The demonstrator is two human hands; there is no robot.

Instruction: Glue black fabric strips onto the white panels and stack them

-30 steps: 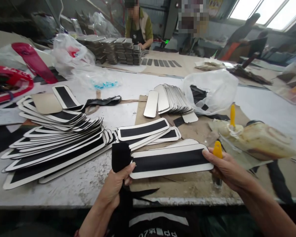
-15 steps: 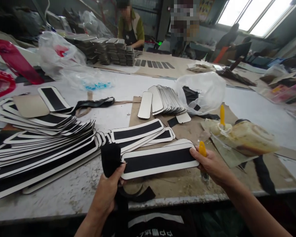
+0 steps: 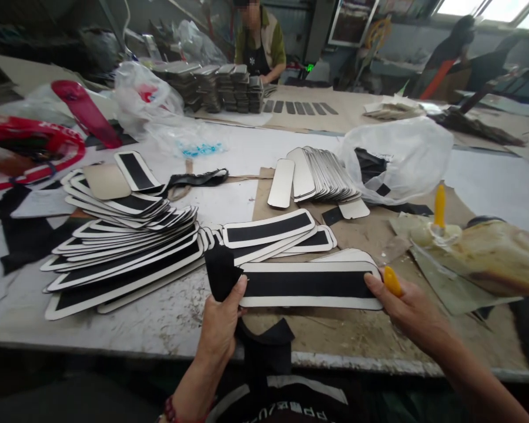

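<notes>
A white rounded panel with a black strip along its middle (image 3: 308, 285) is held level above the brown paper. My left hand (image 3: 223, 317) pinches its left end, thumb on top, along with black fabric (image 3: 220, 271) that rises above the thumb and hangs below. At the panel's right end my right hand (image 3: 405, 299) is closed, with the thumb on the black strip; a yellow handle (image 3: 392, 282) sticks up from the same hand. Behind the held panel lie similar panels (image 3: 268, 229), and a large pile of them (image 3: 127, 258) is at the left.
A row of plain white panels (image 3: 321, 176) stands behind, beside a clear plastic bag (image 3: 401, 158). To the right, a yellow-handled tool (image 3: 439, 208) rests at a glue-stained bag (image 3: 502, 252). Across the table a person (image 3: 260, 47) works by grey stacks (image 3: 233, 88).
The view has turned left, so the scene sits further right. The held panel is now more level. Both hands keep their hold at its ends.
</notes>
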